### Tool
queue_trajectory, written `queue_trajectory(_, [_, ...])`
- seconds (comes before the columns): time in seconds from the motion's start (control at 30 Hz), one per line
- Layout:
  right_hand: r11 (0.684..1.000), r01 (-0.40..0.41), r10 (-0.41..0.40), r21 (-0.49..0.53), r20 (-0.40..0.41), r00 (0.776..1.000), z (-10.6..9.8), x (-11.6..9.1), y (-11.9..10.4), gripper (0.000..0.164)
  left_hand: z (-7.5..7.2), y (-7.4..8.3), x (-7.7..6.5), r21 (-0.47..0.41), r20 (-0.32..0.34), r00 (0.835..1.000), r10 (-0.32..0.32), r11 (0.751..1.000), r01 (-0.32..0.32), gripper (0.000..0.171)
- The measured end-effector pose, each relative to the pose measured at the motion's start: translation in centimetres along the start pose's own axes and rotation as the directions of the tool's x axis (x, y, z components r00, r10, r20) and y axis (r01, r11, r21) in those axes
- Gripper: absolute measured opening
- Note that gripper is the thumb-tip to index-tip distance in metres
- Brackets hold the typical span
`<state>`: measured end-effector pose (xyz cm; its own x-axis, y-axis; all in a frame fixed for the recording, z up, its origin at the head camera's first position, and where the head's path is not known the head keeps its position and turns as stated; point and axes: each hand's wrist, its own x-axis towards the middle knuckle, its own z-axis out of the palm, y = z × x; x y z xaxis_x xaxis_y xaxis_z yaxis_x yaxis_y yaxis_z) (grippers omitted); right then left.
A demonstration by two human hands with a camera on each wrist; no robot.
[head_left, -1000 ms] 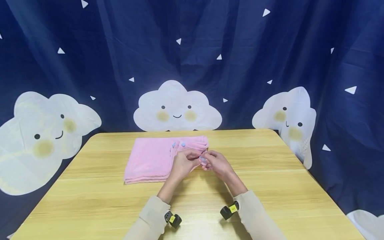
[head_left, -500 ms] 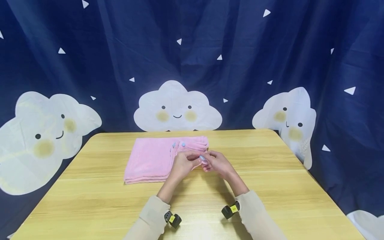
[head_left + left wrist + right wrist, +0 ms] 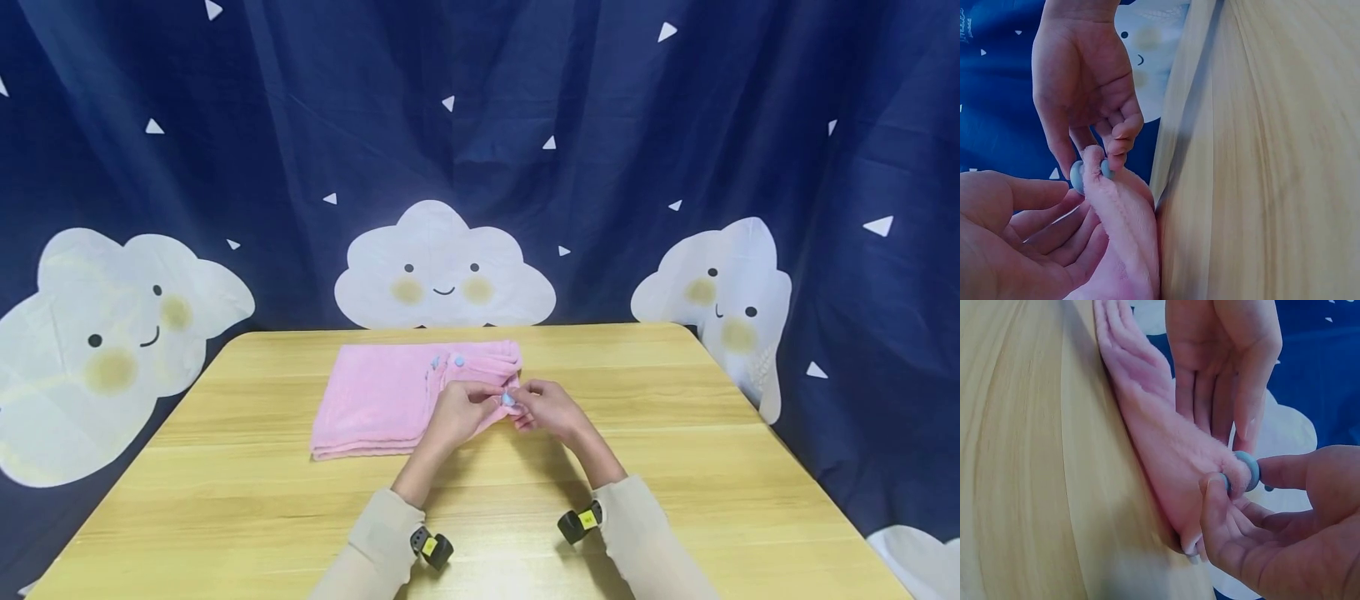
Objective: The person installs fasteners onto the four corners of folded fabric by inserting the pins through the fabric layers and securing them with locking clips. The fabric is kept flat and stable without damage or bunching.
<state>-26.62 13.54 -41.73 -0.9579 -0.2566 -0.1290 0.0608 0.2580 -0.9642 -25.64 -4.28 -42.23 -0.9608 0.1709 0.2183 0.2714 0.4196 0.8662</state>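
Note:
A folded pink plush cloth (image 3: pixel 375 392) with blue buttons lies toward the back of the table. At its near right corner, my right hand (image 3: pixel 557 414) pinches a blue button (image 3: pixel 1246 470) between thumb and finger, with the cloth edge in between. The button's parts show on both faces of that edge. My left hand (image 3: pixel 456 417) lies just left of the same spot, fingers nearly straight along the cloth (image 3: pixel 1125 234) and thumb tip close to the button. Another blue button (image 3: pixel 459 361) sits on the upper part of the fold.
The wooden table (image 3: pixel 262 517) has rounded far corners. Behind it hangs a dark blue curtain (image 3: pixel 480 167) with white clouds and triangles. Each wrist wears a small black camera, one on the left (image 3: pixel 433 547) and one on the right (image 3: pixel 579 522).
Around the corner button, the fingers have shifted slightly and more of the blue button shows between the hands. My right hand has moved a little to the right. The cloth stays in place.

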Motion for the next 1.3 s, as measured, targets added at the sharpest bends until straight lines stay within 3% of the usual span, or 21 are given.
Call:
queue_trajectory(0.13, [0.999, -0.012, 0.011, 0.046, 0.009, 1.000, 0.0, 0.1, 0.1, 0.032, 0.0, 0.1, -0.1, 0.035, 0.007, 1.000, 0.024, 0.999, -0.025, 0.018])
queue_trajectory(0.4, [0.983, -0.008, 0.010, 0.181, -0.015, 1.000, 0.1, 0.0, 0.2, 0.033, 0.0, 0.1, 0.0, -0.020, 0.023, 1.000, -0.020, 1.000, 0.020, 0.019])
queue_trajectory(0.57, [0.982, -0.011, 0.013, 0.187, -0.011, 1.000, 0.1, 0.0, 0.4, 0.032, 0.1, -0.1, 0.2, -0.013, 0.033, 0.999, -0.034, 0.999, 0.034, 0.018])
queue_trajectory(0.8, [0.997, -0.011, 0.013, 0.076, -0.023, 1.000, -0.1, 0.1, 0.5, 0.029, -0.1, 0.0, 0.1, 0.000, 0.076, 0.996, -0.052, 0.999, 0.052, 0.019])
queue_trajectory(1.07, [0.997, -0.015, 0.022, -0.078, 0.083, 0.996, -0.9, -0.2, 0.5, 0.030, -0.4, 0.2, -0.4, 0.027, 0.201, 0.972, -0.121, 0.993, 0.118, 0.025])
queue_trajectory(1.3, [0.984, -0.028, 0.046, -0.175, 0.098, 0.994, -1.3, 0.0, 0.7, 0.029, -0.3, 0.3, -0.5, 0.054, 0.263, 0.953, -0.152, 0.988, 0.143, 0.027])
